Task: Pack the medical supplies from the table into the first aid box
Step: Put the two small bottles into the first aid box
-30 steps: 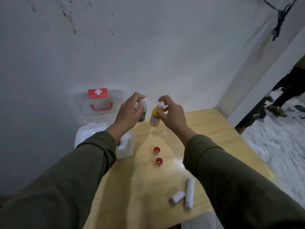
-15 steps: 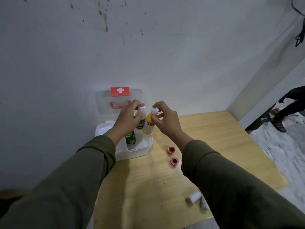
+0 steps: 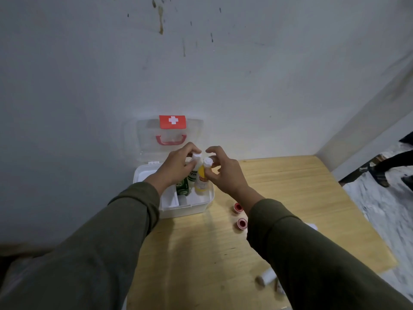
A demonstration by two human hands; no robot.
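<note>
The white first aid box stands open at the table's back left, its clear lid leaning against the wall. My left hand grips a white-capped bottle with a green label. Beside it, my right hand pinches a yellow bottle near its white cap. Both bottles are upright with their lower ends inside the box, next to a green packet. Two red-cored tape rolls lie on the table right of the box. Blurred white bandage rolls lie near the front edge.
The wooden table stands against a grey wall. Its right and front edges drop to a pale floor. A person's legs and sandalled foot are on the floor at far right. A white item peeks from behind my right sleeve.
Both hands have carried the two bottles left and down, from above the table into the open box. The view has shifted, so the box is nearer the middle.
</note>
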